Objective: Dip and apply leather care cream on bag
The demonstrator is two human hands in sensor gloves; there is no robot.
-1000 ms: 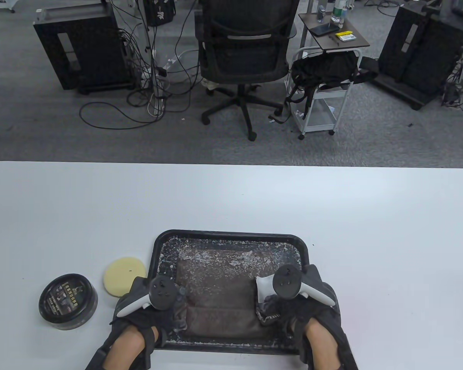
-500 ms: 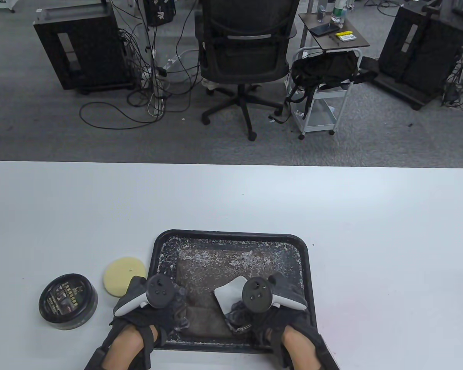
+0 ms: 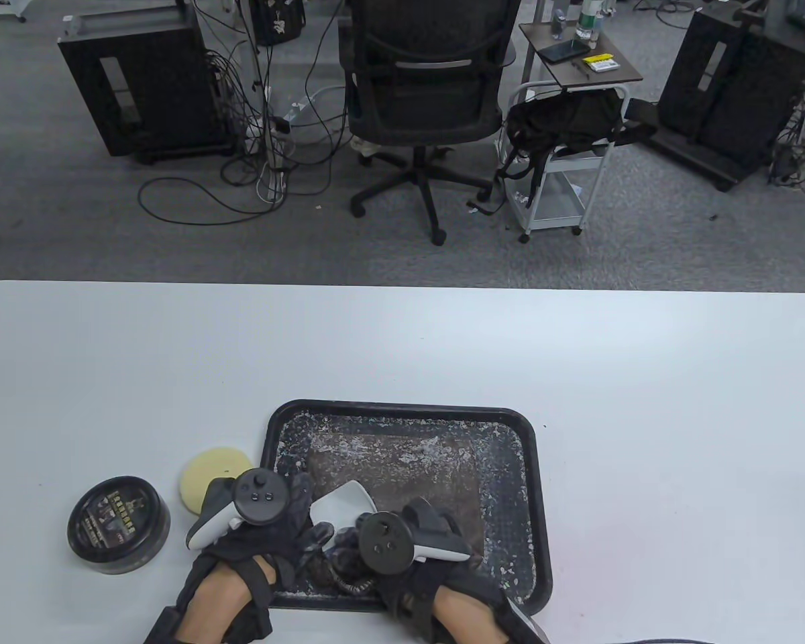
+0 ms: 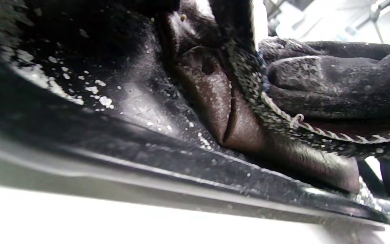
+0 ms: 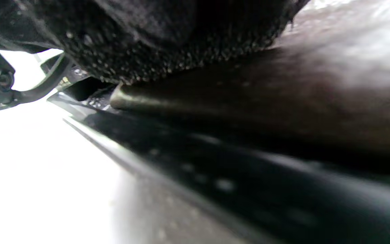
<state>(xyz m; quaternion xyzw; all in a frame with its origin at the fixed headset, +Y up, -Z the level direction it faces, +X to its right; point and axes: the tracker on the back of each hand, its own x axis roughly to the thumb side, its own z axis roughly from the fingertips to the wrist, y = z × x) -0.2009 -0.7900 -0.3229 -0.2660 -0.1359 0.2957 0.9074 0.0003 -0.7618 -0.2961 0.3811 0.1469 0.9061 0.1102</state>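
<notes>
since a second ago the right hand (image 3: 402,537) has slid leftward across the bag (image 3: 402,469), from the tray's right side to its near-left part, and now sits just beside the left hand (image 3: 268,516). the white and dark cloth (image 3: 349,503) has come along with it.

brown leather bag lies flat in the black tray (image 3: 537,469), its surface and the tray floor speckled with white flecks. right grip: fingers curled down over the cloth, pressing it on the bag's near-left area; the left wrist view shows the gloved fingers bunched on the dark stitched-edge fabric (image 4: 317,132) over the leather (image 4: 215,101).

left hand rests at the tray's near-left corner, fingers on the bag's edge; whether that grip is clenched or flat i cannot tell, the tracker hides it.

round tin of care cream (image 3: 119,525), lid on, stands on the white tabletop (image 3: 644,376) left of the tray. yellow round sponge (image 3: 208,473) lies between tin and tray, partly under the left tracker.

right wrist view is blurred: dark cloth above, leather below.
</notes>
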